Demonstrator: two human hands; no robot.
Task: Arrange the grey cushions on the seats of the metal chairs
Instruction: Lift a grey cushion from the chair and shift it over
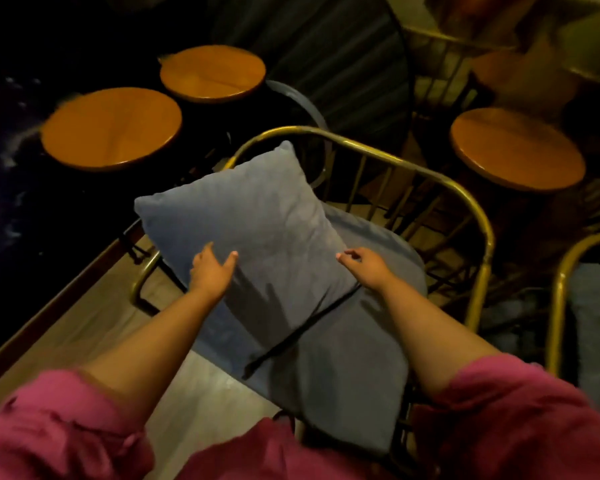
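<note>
A grey square cushion (253, 233) lies tilted on the seat of a brass-coloured metal chair (454, 199), one corner pointing toward the curved backrest. Under it a flatter grey seat pad (354, 368) covers the seat. My left hand (211, 271) rests on the cushion's near left part with fingers spread. My right hand (368, 263) touches the cushion's right edge, fingers apart. Neither hand closes around the fabric.
Three round wooden stools stand around: two at the left (111, 128) (212, 72), one at the right (516, 148). A second metal chair (558, 292) with a grey cushion (596, 327) shows at the right edge. Dark carpet lies at the left, light floor near my feet.
</note>
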